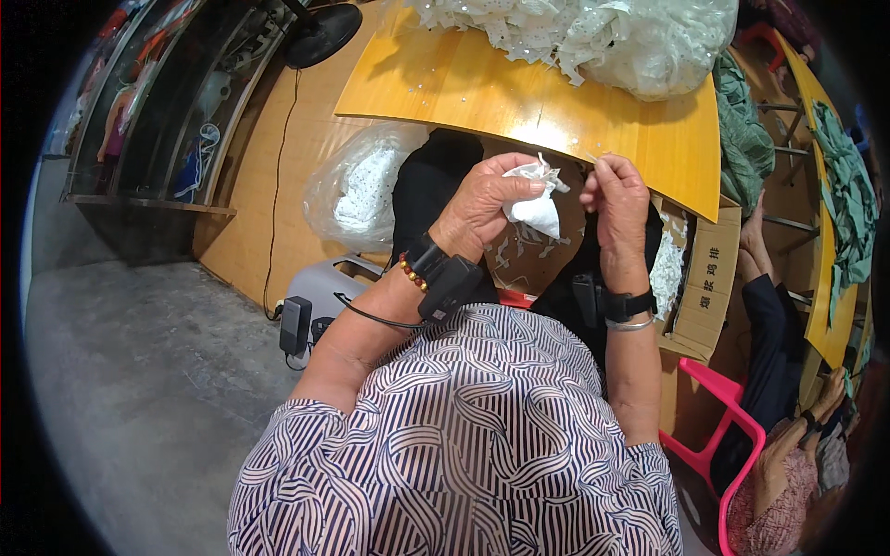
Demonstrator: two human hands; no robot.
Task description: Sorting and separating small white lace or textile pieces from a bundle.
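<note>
My left hand (pixel 487 202) is closed around a small bunched white cloth (pixel 535 215), gripped between thumb and fingers. Its ragged upper end sticks out past the thumb and its rounded lower part hangs free. To the right of it, my right hand (pixel 616 193) is raised with thumb and forefinger pinched together. Something thin and pale may show at those fingertips, but it is too small to name. Both hands are above my lap, close to the near edge of the yellow table (pixel 556 116), and they are apart from each other.
A heap of white cloth pieces (pixel 547 32) in clear plastic lies on the table. A clear bag of white pieces (pixel 366 190) stands at left, by a grey case (pixel 329 278). A cardboard box (pixel 702 287) with white scraps and a pink chair (pixel 732 417) are at right. Another person sits there.
</note>
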